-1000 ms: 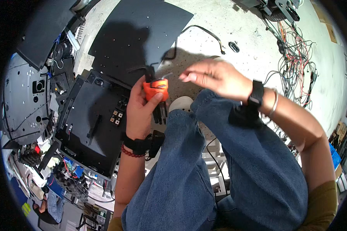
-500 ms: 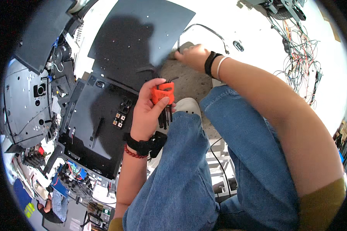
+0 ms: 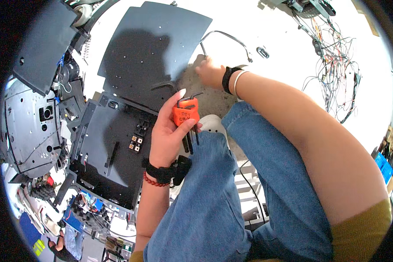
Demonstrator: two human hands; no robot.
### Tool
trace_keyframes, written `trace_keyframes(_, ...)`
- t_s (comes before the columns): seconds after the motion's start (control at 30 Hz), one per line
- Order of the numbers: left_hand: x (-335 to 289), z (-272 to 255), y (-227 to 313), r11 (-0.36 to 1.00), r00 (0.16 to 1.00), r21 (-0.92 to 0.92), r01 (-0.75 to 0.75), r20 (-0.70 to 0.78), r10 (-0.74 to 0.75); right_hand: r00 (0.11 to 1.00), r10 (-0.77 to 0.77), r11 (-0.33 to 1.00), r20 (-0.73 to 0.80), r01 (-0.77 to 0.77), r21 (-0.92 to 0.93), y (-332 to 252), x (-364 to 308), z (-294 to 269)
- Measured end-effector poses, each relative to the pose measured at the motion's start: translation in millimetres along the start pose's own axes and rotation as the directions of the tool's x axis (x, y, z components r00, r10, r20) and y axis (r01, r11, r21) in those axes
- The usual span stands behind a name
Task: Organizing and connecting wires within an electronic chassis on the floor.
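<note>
My left hand [image 3: 166,135] is closed round an orange hex key holder [image 3: 186,114]. Several black hex keys stick out below it, and short bent ends show at its top. On the dark panel just above that hand lies a bent black hex key [image 3: 163,84]. My right hand [image 3: 212,73] is farther out, over a grey-brown speckled surface, beside the panel's right edge. Its fingers are curled in, and what they hold, if anything, is hidden. One end of a black cable [image 3: 227,34] runs down close to the right fingers; whether they touch cannot be told.
A large dark panel [image 3: 135,48] adjoins an open black casing [image 3: 96,144] holding small terminal blocks [image 3: 136,143]. Tangled wires [image 3: 336,65] lie at the far right. A metal chassis [image 3: 30,122] stands left. A person [image 3: 65,249] is at the lower left. My knees are below my hands.
The view has shifted slightly. My right hand has drawn a little nearer and left, its fingers still curled. The left hand keeps the hex key holder, now turned a little.
</note>
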State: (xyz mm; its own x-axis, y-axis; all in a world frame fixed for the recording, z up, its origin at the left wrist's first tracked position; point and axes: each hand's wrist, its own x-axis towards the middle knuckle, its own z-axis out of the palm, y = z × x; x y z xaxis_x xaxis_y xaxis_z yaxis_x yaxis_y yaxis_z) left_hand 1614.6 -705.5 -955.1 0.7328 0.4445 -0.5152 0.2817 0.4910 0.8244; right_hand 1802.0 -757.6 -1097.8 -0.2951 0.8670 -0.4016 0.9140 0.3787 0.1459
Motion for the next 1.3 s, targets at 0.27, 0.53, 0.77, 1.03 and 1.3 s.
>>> trace_keyframes(0.27, -6, -6, 1, 0.983, 0.995, -0.183, 0.001, 0.096, 0.017, 0.949, 0.178, 0.871, -0.26, -0.029, 0.49, 20, -34, -36)
trace_keyframes(0.53, -23, 22, 50, 0.969, 0.974, -0.175, -0.176, 0.114, 0.198, 0.588, 0.806, -0.055, -0.067, 0.187, 0.981, 71, -151, -167)
trace_keyframes(0.77, -61, 69, 116, 0.844, 0.818, 0.141, -0.517, 0.374, 0.438, 0.368, 0.903, 0.001, -0.223, 0.516, 0.857, 37, -259, -271)
trace_keyframes(1.03, -137, 149, 198, 0.715, 0.66, 0.138, -0.686, 0.533, 0.53, 0.123, 0.933, 0.185, -0.339, 0.643, 0.743, 6, -379, -343)
trace_keyframes(1.3, -207, 225, 251, 0.49, 0.549, 0.298, -0.819, 0.656, 0.518, -0.072, 0.901, 0.367, -0.428, 0.653, 0.663, -43, -470, -377)
